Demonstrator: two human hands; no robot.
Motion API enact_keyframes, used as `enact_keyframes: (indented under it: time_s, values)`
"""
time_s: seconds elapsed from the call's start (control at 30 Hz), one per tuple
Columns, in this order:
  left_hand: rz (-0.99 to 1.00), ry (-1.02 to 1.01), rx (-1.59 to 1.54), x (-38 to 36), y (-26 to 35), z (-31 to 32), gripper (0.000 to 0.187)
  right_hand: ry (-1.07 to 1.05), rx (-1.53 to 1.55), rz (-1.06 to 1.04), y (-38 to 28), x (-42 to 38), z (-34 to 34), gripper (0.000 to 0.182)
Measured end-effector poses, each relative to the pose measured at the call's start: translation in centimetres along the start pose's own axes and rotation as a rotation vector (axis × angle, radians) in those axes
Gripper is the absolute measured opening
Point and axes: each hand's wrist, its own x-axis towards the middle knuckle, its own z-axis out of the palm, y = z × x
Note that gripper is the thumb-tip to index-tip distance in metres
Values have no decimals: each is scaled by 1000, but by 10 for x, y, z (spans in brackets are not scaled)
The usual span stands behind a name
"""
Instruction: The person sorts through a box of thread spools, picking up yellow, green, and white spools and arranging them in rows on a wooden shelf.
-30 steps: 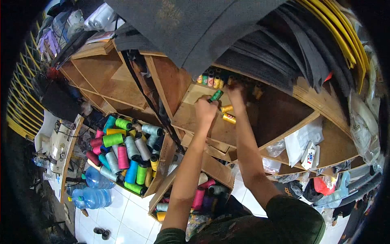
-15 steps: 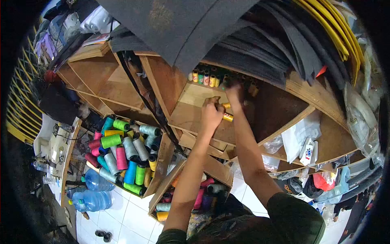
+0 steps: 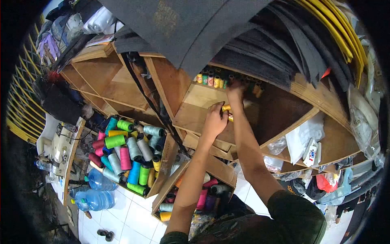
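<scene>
My left hand [image 3: 215,123] is closed around small yellow thread spools, one of which, a yellow spool [image 3: 226,107], shows beyond the fingertips. A second yellow spool [image 3: 231,118] shows in part behind my right forearm. At the back of the wooden shelf [image 3: 199,97], a row of small thread spools [image 3: 210,80] stands upright, in yellow, green and pink. My right hand [image 3: 235,92] reaches into the right part of this row. Its fingers are dim among the spools, so what they hold cannot be made out.
Dark grey sheets [image 3: 178,28] overhang the shelf. Below left, a wooden box [image 3: 162,168] holds many large thread cones; another cone box [image 3: 222,173] stands under my left forearm. Blue water bottles [image 3: 95,200] are on the tiled floor. White plastic bags [image 3: 300,136] fill a compartment at right.
My left hand has turned slightly and shifted right and down, with the yellow spools still in it. My right hand stays at the row. The whole view has shifted a little.
</scene>
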Motion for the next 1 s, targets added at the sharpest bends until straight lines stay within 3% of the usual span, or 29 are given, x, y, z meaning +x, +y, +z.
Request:
enact_keyframes:
  time_s: [0.07, 0.13, 0.2, 0.27, 0.33, 0.37, 0.47, 0.5, 0.6, 0.63, 0.73, 0.8, 0.87, 0.9, 1.0]
  values:
    - [-46, -14, 29, 0, -2, -1, 39, 11, -207, -145, 9, -2, -8, 19]
    - [-98, -28, 15, 1, -5, -1, 39, -213, -110, 62, 10, 1, -18, 33]
    - [-78, -23, 15, 0, -7, -2, 38, -465, 78, 114, 9, -3, -33, 38]
    - [-99, 18, -4, -2, -6, -5, 36, -735, 355, 7, -2, -17, -70, 31]
    - [-163, 94, -48, -4, -1, -5, 32, -941, 109, -38, -36, -12, -100, 32]
    - [-40, 212, -116, -6, 6, -9, 23, -1041, -17, -62, -46, -9, -108, 33]
    - [11, 148, -29, -16, 11, -15, 20, -1119, -85, 41, -33, -13, -101, 34]
    - [45, 109, -53, -19, 16, -16, 19, -1091, -65, -59, -51, -6, -120, 30]
    - [185, 9, -30, -19, 9, -9, 19, -1071, -1, -5, -33, -12, -118, 25]
    - [124, -58, -50, -21, 14, -12, 21, -1017, -31, 67, -27, -16, -114, 23]
    - [235, -152, 166, -21, 12, -10, 27, -366, 228, -44, 25, -36, -67, 24]
    - [170, -236, 224, -22, 24, -16, 34, -329, 224, 232, 40, -33, -41, 22]
    - [170, -256, 214, -21, 24, -16, 37, -379, 162, 415, 9, -8, -55, 23]
    - [200, -226, 263, -22, 17, -10, 38, -431, 57, 332, -18, 0, -76, 23]
    - [161, -139, 51, -17, 4, -6, 35, -318, 39, 372, -30, 1, -71, 23]
